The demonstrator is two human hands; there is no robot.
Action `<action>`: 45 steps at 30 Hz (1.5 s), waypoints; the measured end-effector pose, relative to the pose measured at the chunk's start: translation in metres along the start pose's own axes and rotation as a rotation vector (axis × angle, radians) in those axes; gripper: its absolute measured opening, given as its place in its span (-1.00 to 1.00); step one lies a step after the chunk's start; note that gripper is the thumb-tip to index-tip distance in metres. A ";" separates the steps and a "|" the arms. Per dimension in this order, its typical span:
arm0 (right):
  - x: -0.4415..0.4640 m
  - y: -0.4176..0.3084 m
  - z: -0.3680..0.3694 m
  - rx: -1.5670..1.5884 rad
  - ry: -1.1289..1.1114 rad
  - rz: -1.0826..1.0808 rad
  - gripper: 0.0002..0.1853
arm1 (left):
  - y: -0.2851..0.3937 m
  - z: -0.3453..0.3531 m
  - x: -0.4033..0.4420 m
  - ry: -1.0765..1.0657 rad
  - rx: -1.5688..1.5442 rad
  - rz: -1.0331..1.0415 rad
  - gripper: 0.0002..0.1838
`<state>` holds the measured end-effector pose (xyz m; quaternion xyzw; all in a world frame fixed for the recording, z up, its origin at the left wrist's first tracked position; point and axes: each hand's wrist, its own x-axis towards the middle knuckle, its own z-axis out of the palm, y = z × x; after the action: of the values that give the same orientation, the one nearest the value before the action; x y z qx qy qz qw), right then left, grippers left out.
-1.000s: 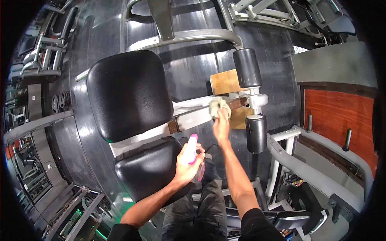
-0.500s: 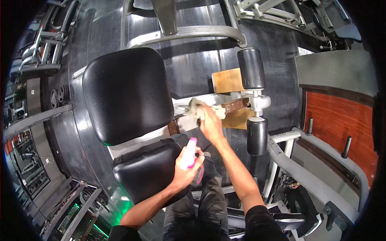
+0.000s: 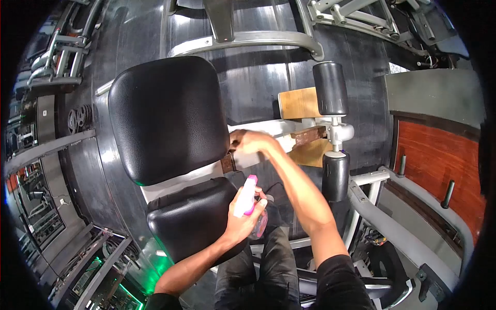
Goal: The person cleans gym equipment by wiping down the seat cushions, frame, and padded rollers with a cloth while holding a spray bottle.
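My left hand is wrapped round a spray bottle with a white and pink top, above my legs and beside the smaller black pad. My right hand reaches over the white metal beam, at the right edge of the large black pad. Its fingers are bent and partly hidden near the pad's edge. The cloth seen earlier cannot be made out clearly there. A brown worn section of the beam lies just below that hand.
Two black rollers stand at the beam's right end, next to a wooden plate. A grey curved frame crosses the top. On the right are a grey rail and a red-brown panel.
My right hand has moved left along the beam to the large pad's edge, and the cloth is now mostly out of sight. My left hand keeps hold of the bottle.
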<state>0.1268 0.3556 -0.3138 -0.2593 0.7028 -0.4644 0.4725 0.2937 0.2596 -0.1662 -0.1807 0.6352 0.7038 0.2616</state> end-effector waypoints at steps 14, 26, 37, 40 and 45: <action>-0.038 0.006 0.014 -0.150 0.230 0.204 -0.51 | -0.006 0.000 0.000 0.033 -0.047 0.028 -0.76; -0.046 0.060 -0.019 -0.211 0.146 0.514 -0.52 | -0.012 0.001 0.002 0.059 -0.087 0.119 -0.73; -0.115 0.058 0.079 -0.384 1.053 -0.041 -0.31 | -0.015 0.000 -0.002 0.042 -0.060 0.097 -0.72; -0.100 0.102 0.098 -0.223 1.416 0.281 -0.39 | -0.016 0.002 -0.003 0.060 -0.088 0.133 -0.68; -0.061 0.014 0.134 -0.308 1.226 -0.208 -0.61 | -0.032 -0.001 -0.010 -0.009 0.037 0.255 -0.63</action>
<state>0.2746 0.3562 -0.3171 -0.0785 0.8751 -0.4657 -0.1053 0.3204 0.2590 -0.1858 -0.0907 0.6647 0.7203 0.1762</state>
